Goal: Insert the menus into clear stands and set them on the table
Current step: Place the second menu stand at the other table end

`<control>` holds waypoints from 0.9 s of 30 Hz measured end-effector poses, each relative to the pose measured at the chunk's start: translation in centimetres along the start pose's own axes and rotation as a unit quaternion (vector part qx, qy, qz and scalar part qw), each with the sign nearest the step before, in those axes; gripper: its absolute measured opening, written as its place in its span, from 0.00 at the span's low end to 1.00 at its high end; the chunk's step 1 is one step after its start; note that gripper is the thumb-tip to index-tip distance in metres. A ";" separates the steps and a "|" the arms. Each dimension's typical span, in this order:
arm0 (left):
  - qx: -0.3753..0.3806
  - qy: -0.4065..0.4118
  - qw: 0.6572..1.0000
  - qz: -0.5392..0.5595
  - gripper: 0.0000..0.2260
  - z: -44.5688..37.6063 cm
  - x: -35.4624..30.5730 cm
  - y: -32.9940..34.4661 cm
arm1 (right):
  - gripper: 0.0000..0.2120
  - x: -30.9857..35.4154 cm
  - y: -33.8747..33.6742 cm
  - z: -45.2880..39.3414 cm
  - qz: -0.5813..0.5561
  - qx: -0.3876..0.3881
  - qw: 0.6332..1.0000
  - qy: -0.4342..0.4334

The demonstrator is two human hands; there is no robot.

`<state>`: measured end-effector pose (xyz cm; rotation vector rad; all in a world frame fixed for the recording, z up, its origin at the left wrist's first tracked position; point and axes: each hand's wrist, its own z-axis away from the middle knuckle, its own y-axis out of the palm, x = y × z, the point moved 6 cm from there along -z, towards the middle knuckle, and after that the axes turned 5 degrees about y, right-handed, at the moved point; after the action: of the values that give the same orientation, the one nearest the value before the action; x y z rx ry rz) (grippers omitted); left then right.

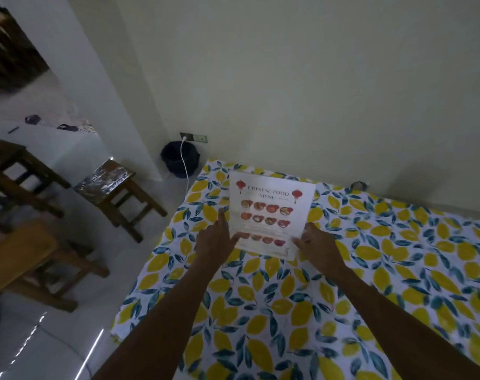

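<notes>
**Two hands on one menu, and no clear stand to be seen**

Both of your hands meet at the near end of the menu (271, 212), which sits toward the far left part of the worktop (370, 270), close to the wall. Your left hand (215, 242) has its fingers spread, the forefinger lying along the sheet's left edge and the thumb across its near left corner. Your right hand (319, 246) pinches the near right corner loosely.

Whether the sheet lies flat or leans in a clear stand, I cannot tell; blur hides any plastic. If a stand is there, an uneven push from one side could skew the sheet or buckle it. If it stands upright, letting go early could tip it. The patterned cloth may also slide under a firm press.
</notes>
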<state>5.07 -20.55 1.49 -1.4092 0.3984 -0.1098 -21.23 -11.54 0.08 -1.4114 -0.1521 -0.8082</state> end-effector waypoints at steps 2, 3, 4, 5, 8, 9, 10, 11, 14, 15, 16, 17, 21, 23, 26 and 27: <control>-0.031 0.020 0.999 0.011 0.38 -1.7 -0.5 -0.3 | 0.14 0.4 -0.2 -0.4 -0.010 -0.024 0.999 0.018; -0.039 0.026 0.998 0.032 0.35 -2.5 -0.7 -0.5 | 0.13 0.4 -0.2 -0.5 -0.017 -0.030 0.999 0.026; -0.042 0.029 0.997 0.059 0.30 -3.2 -0.6 -0.6 | 0.14 0.3 -0.2 -0.7 -0.023 -0.036 0.999 0.034; -0.042 0.029 0.995 0.090 0.26 -4.0 -0.3 -0.5 | 0.13 0.2 -0.3 -0.9 -0.026 -0.045 0.998 0.038; -0.042 0.066 0.988 0.136 0.21 -6.3 0.8 -0.6 | 0.12 0.7 -0.6 -1.9 -0.021 -0.074 0.996 0.036; -0.042 0.085 0.986 0.134 0.21 -7.2 1.2 -0.8 | 0.12 1.1 -0.6 -2.5 -0.023 -0.083 0.996 0.031; -0.045 0.101 0.985 0.131 0.21 -8.2 1.7 -1.2 | 0.12 1.8 -0.6 -3.3 -0.027 -0.092 0.995 0.031; -0.052 0.112 0.983 0.133 0.22 -9.5 2.3 -1.8 | 0.11 2.6 -0.6 -4.2 -0.030 -0.104 0.994 0.030; -0.063 0.136 0.973 0.178 0.22 -14.4 5.0 -3.8 | 0.11 6.4 -0.8 -7.8 -0.037 -0.140 0.989 0.025; -0.058 0.142 0.971 0.183 0.21 -16.5 6.0 -4.5 | 0.12 7.9 -0.8 -9.0 -0.034 -0.153 0.987 0.027; -0.055 0.146 0.970 0.187 0.20 -18.7 7.2 -5.0 | 0.13 9.7 -0.8 -10.3 -0.030 -0.162 0.986 0.026; -0.054 0.148 0.967 0.199 0.20 -20.9 8.4 -5.6 | 0.14 11.3 -0.5 -11.7 -0.030 -0.160 0.986 0.023; -0.059 0.155 0.967 0.194 0.20 -27.3 11.8 -7.5 | 0.12 15.9 0.3 -17.3 -0.022 -0.159 0.987 0.028; -0.054 0.165 0.969 0.178 0.21 -29.8 12.9 -7.8 | 0.11 17.0 0.7 -19.6 -0.019 -0.163 0.986 0.037; -0.032 0.169 0.968 0.182 0.21 -32.9 13.7 -7.2 | 0.11 17.4 1.4 -22.4 -0.017 -0.167 0.985 0.049; -0.027 0.171 0.967 0.187 0.21 -33.4 13.6 -7.1 | 0.11 17.2 1.6 -23.0 -0.015 -0.168 0.984 0.058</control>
<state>7.67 -57.25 2.00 -1.3460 0.9538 -0.0322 -16.06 -39.67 3.70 -1.6763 0.0569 -0.9707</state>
